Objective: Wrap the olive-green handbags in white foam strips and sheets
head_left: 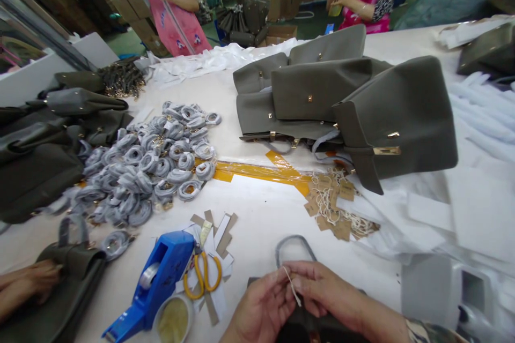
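Observation:
At the bottom centre, my left hand (263, 303) and my right hand (317, 286) meet, their fingertips pinched on a thin pale string (292, 285) that hangs between them. Below them lies a dark bag (322, 329), mostly hidden by my hands and forearms. Its grey wrapped handle (295, 240) arches up behind my fingers. Brown paper tags with pale strings (340, 203) lie in a heap beyond my right hand.
Yellow-handled scissors (203, 276), a blue tape dispenser (161, 273) and a small bowl (174, 320) sit left of my hands. Coiled grey straps (148, 163) and stacked dark bags (402, 118) lie farther back. Another person's hand (38, 281) rests on a bag at far left.

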Demonstrator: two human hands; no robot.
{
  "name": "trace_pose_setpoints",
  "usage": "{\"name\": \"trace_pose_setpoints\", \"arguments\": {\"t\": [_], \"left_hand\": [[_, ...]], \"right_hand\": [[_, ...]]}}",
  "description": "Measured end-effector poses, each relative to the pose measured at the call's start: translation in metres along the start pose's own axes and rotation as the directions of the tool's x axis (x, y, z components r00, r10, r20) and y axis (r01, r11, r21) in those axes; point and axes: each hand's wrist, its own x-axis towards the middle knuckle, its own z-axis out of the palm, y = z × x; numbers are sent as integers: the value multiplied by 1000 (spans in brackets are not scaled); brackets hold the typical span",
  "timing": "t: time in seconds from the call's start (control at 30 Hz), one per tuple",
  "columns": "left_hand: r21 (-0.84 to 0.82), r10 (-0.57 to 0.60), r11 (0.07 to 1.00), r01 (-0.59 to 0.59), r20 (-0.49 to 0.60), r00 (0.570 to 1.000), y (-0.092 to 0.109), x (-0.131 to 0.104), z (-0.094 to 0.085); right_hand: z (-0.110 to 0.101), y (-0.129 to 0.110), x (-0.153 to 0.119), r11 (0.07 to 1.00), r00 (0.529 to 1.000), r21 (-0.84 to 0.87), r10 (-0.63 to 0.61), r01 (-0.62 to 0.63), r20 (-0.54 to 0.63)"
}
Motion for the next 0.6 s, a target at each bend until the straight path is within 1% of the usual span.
{"name": "trace_pose_setpoints", "arguments": {"t": [0.03,0.1,0.17,0.2,0.23,0.27,0.3,0.33,0.37,0.4,0.43,0.47,0.53,0.6], "left_hand": [[42,0,999,2,-39,999,0,1,0],[194,-7,980,31,-120,993,2,2,0],[395,30,916,72,-244,969,6,0,-1],[497,67,862,96,-301,951,8,-1,-3],[596,117,795,118,-341,933,11,-2,-6],[683,167,717,137,-359,918,15,-5,-9],[749,210,646,147,-359,909,20,-7,-13],[790,245,597,142,-348,905,27,-10,-17],[807,277,578,119,-331,902,35,-12,-21],[802,306,591,84,-319,897,44,-14,-25],[779,327,626,45,-315,891,54,-16,-29],[742,346,670,6,-319,882,64,-16,-33],[663,363,748,-40,-358,860,81,-13,-42],[642,375,766,-22,-419,827,91,-7,-51]], "right_hand": [[-2,3,0,1000,999,21,-8,8,-34],[-8,10,1,996,990,76,-25,36,-141],[-15,17,5,997,971,76,-10,29,-238],[-19,21,7,1000,962,25,8,-2,-272],[-22,23,9,996,955,-77,8,-33,-297],[-24,24,10,974,949,-221,-25,-48,-316],[-26,24,10,920,946,-389,-91,-40,-312],[-26,24,10,833,947,-554,-172,-8,-273],[-25,22,9,723,947,-690,-244,34,-209],[-23,20,7,616,949,-784,-286,74,-135],[-20,18,5,533,954,-840,-291,102,-69],[-17,16,3,476,960,-872,-277,111,-29],[-12,16,0,408,967,-907,-253,100,-7],[-10,18,-1,380,964,-921,-265,87,-18]]}}
